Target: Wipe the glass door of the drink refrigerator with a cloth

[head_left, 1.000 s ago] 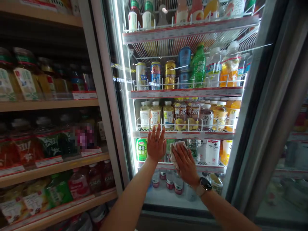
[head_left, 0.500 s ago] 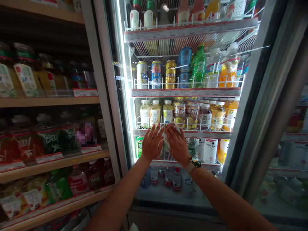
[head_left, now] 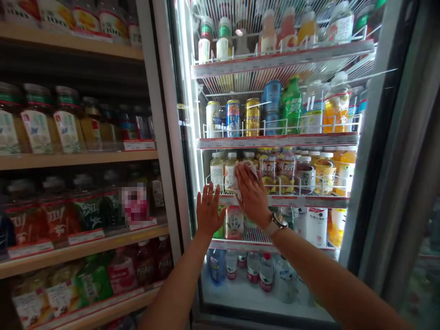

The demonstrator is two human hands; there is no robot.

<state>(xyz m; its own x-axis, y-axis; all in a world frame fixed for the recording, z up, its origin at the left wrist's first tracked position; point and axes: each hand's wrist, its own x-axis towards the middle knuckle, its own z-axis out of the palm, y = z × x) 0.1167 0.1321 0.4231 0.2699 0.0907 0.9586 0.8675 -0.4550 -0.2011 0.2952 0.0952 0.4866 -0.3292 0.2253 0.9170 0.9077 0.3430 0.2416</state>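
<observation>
My right hand [head_left: 252,196] presses a crumpled white cloth [head_left: 238,189] flat against the glass door of a drinks cooler [head_left: 188,133], with the cloth showing around the fingers. My left hand [head_left: 209,211] rests palm-on against the same glass, lower and to the left, fingers spread and holding nothing. A wristwatch [head_left: 279,223] with a pale strap sits on my right wrist. Behind the glass, at the level of my hands, stand bottled teas [head_left: 283,170].
Wire shelves with red-edged price strips [head_left: 275,141] hold cans and bottles inside the cooler. Wooden store shelves [head_left: 75,159] with bottled drinks stand on the left. A grey metal door frame [head_left: 385,137] rises on the right, with another cooler door beyond it.
My right hand has risen up the glass with the cloth, and my left hand has slid left and slightly down, so the hands are further apart. The view has shifted slightly.
</observation>
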